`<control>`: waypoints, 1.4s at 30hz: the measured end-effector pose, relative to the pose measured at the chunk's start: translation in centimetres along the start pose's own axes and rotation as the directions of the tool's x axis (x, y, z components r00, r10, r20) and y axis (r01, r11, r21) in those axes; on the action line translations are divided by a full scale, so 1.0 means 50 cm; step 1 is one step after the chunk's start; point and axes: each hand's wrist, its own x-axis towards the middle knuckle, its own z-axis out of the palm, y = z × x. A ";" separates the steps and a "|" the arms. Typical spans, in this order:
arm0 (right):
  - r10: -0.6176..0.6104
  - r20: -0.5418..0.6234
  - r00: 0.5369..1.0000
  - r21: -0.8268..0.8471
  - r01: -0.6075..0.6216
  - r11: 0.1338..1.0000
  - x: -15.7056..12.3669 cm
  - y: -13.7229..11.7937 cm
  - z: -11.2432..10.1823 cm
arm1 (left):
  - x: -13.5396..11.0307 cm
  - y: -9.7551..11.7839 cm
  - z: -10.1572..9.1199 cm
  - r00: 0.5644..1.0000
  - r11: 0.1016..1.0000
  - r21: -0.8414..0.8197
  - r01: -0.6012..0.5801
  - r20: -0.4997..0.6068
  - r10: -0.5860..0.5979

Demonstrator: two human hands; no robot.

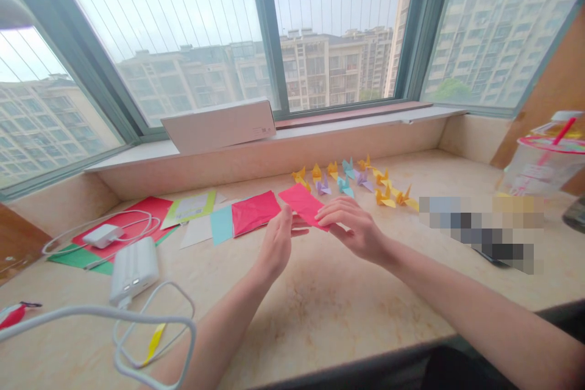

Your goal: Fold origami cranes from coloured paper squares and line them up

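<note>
A folded piece of bright pink paper (302, 202) is held up above the counter between my two hands. My right hand (351, 224) pinches its right end, fingers on top and thumb below. At its lower left edge is my left hand (278, 237), thumb raised against the paper and fingers stretched beneath it; their contact is partly hidden. Just left of that hand lies a stack of pink paper sheets (256, 212), with a light blue sheet (222, 225) beside it. Behind the held paper stand several folded paper cranes, among them a yellow crane (385, 196) and a purple crane (363, 179).
On the left, a white power bank (134, 269) and a charger (103, 236) trail white cables near red and green sheets (150, 210). A white box (219, 126) rests on the window ledge. A plastic cup with straw (532, 164) and a blurred dark object (498, 247) are at right.
</note>
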 end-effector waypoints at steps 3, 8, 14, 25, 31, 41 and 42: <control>-0.041 0.139 0.989 0.015 0.040 0.999 0.000 -0.003 0.001 | -0.005 0.004 0.004 0.999 0.997 -0.070 -0.015 0.039 0.018; -0.046 0.157 0.987 0.024 0.042 0.999 -0.006 -0.006 0.013 | -0.010 0.008 0.011 0.999 0.996 -0.088 -0.034 0.008 0.035; 0.072 0.073 0.995 -0.159 -0.059 0.986 -0.010 0.004 0.012 | -0.008 0.017 0.020 0.999 0.988 -0.153 0.017 -0.031 -0.022; 0.169 0.004 0.986 -0.106 -0.168 0.980 -0.002 0.002 0.006 | -0.010 0.017 0.015 0.998 0.991 -0.117 0.065 0.031 -0.061; 0.376 -0.128 0.918 0.042 -0.374 0.927 0.001 0.008 0.017 | -0.023 0.018 0.020 0.988 0.999 -0.030 0.037 0.151 -0.032; 0.726 0.015 0.688 0.576 -0.599 0.556 0.007 0.008 0.028 | -0.019 -0.014 0.025 0.980 0.987 0.162 -0.010 0.197 -0.022; 0.749 0.058 0.660 0.625 -0.609 0.488 0.009 0.008 0.027 | -0.019 -0.014 0.024 0.978 0.985 0.174 -0.012 0.207 -0.025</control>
